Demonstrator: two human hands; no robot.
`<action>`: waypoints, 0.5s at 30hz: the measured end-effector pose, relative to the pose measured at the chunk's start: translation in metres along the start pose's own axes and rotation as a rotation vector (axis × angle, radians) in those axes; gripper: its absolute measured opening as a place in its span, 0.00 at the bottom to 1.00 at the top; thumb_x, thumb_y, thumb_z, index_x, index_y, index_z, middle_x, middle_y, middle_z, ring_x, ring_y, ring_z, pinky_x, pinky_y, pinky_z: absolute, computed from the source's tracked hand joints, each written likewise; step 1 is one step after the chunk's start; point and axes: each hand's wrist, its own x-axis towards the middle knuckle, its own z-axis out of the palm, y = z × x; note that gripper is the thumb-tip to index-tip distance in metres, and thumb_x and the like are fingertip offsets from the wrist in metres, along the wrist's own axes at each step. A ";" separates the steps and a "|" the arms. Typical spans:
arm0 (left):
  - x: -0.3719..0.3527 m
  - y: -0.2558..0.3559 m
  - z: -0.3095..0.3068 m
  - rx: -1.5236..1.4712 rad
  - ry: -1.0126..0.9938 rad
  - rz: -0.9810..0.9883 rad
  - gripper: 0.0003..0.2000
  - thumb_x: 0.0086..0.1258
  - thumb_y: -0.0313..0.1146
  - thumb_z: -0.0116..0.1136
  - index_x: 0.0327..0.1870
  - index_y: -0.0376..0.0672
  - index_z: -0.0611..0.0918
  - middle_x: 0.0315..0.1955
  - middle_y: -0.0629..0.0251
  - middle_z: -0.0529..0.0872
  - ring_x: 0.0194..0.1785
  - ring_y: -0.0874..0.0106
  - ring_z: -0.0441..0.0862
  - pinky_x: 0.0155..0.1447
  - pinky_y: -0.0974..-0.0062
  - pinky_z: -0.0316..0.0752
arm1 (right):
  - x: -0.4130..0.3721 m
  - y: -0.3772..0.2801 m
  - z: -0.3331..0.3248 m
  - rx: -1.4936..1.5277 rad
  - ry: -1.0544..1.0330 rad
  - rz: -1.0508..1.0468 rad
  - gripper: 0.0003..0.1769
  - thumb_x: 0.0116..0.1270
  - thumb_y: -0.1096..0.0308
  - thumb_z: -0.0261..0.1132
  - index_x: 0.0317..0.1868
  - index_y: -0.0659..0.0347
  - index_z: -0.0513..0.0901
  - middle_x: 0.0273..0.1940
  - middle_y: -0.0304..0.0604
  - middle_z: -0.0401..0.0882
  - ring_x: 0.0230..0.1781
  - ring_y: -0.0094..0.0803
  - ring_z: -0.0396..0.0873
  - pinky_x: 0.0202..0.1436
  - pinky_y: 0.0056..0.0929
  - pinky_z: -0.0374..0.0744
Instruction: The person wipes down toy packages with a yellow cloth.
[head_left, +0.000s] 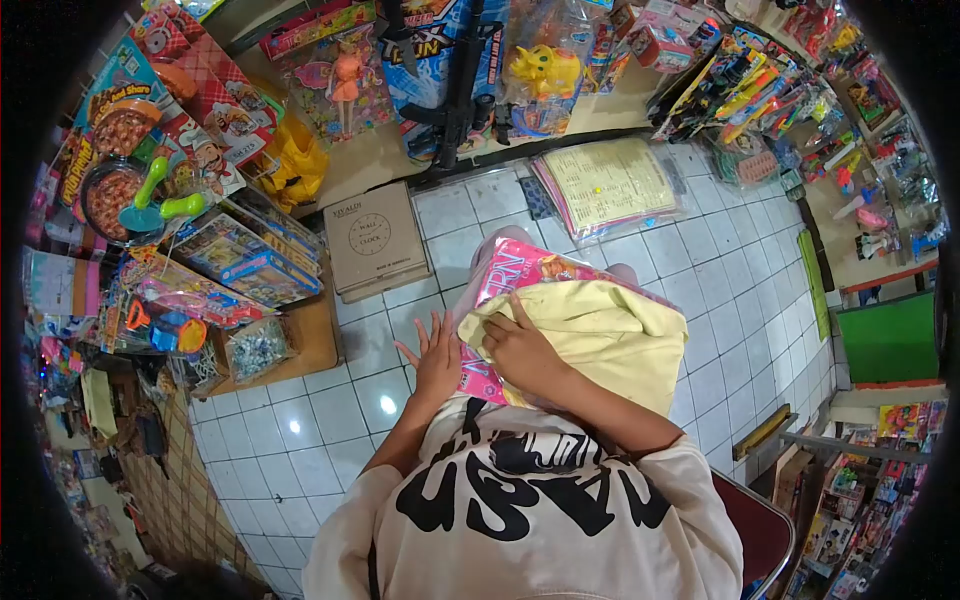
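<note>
A pale yellow cloth (pixel 620 335) lies over a pink printed package (pixel 490 375) on the person's lap. My left hand (pixel 435 355) rests at the left edge of the package with its fingers spread, holding nothing. On top of the cloth, near its left end, is my right hand (pixel 520 345). Its index finger points forward and the other fingers are curled at the cloth. Whether those fingers pinch a fold of it is too small to tell. Part of the package's picture shows beyond the cloth's far edge.
A brown wall clock box (pixel 377 240) lies on the tiled floor ahead to the left. Plastic-wrapped printed sheets (pixel 615 187) lie ahead to the right. Toy packages (pixel 240 250) crowd the left side. A dark red chair (pixel 755 530) shows behind the right side of the body.
</note>
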 end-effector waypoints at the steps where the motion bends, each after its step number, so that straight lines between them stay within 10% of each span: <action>1: -0.001 0.001 0.000 0.021 0.015 0.006 0.25 0.75 0.41 0.31 0.71 0.44 0.56 0.71 0.50 0.53 0.74 0.46 0.37 0.60 0.32 0.12 | -0.003 0.002 -0.001 0.012 -0.027 -0.049 0.12 0.54 0.68 0.56 0.36 0.64 0.80 0.43 0.45 0.79 0.56 0.34 0.72 0.73 0.54 0.49; 15: -0.003 0.011 -0.001 0.059 0.071 0.045 0.24 0.75 0.41 0.32 0.69 0.42 0.62 0.69 0.50 0.57 0.74 0.48 0.40 0.61 0.32 0.13 | -0.022 0.025 -0.067 0.382 -0.337 -0.324 0.20 0.54 0.70 0.61 0.49 0.64 0.77 0.51 0.45 0.79 0.56 0.37 0.75 0.71 0.40 0.58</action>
